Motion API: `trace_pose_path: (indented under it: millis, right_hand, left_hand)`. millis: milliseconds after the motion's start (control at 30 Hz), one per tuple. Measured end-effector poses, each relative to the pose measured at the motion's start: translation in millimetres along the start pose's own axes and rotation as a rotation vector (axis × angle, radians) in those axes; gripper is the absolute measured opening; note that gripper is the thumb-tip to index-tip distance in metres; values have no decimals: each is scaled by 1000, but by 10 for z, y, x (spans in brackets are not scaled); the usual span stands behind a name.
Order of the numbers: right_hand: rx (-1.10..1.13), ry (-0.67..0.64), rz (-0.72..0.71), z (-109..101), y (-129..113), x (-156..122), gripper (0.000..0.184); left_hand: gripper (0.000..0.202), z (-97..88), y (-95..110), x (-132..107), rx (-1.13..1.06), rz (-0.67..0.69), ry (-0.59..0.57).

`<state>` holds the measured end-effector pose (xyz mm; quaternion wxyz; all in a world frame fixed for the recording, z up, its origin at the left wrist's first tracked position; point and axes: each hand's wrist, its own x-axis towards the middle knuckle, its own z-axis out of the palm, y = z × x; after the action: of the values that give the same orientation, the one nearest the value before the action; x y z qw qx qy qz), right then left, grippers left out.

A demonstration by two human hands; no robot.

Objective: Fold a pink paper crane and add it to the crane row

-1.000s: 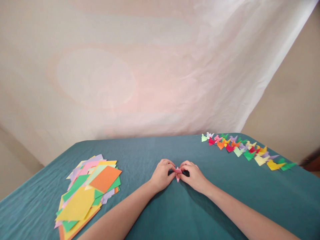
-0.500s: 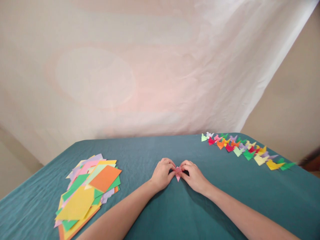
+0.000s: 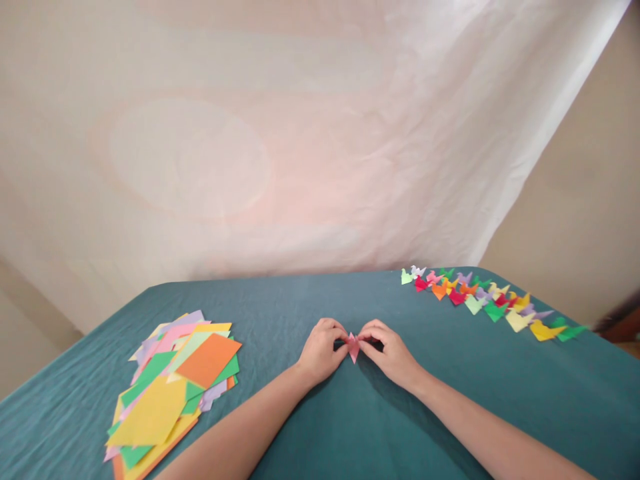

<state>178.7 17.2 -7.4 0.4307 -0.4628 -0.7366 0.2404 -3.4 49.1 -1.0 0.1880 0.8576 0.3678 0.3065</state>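
A small pink folded paper (image 3: 354,348) is held between my two hands near the middle of the table, its lower tip pointing toward me. My left hand (image 3: 323,350) pinches its left side between thumb and fingers. On the opposite side, my right hand (image 3: 387,352) grips it with thumb and fingertips. The fingertips cover parts of the paper's side edges, so its full shape cannot be made out.
To the left lies a loose pile of coloured paper sheets (image 3: 207,360). Rows of small folded paper birds (image 3: 474,304) in many colours stand at the back right. A teal cloth (image 3: 310,440) covers the table, and a pale sheet (image 3: 320,167) hangs behind it.
My fingers have shifted slightly outward, and more of the pink paper's middle shows between them. The whole view has drifted a little; the pile and the birds are otherwise the same.
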Motion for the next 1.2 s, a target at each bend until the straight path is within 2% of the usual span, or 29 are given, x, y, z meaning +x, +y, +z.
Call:
trace_pose_path:
  millis: [200, 533, 800, 1200]
  right_hand:
    - [13, -34, -8, -4, -33, -3, 17]
    - [24, -13, -93, -8, -100, -13, 16]
    - [43, -10, -53, -9, -79, -12, 18]
    - [77, 20, 10, -6, -44, -1, 19]
  left_hand:
    - [12, -5, 17, 7, -2, 34, -19]
    - [14, 11, -19, 23, -7, 82, -26]
    - [19, -15, -18, 31, -95, 94, -58]
    - [24, 36, -84, 45, -165, 96, -25]
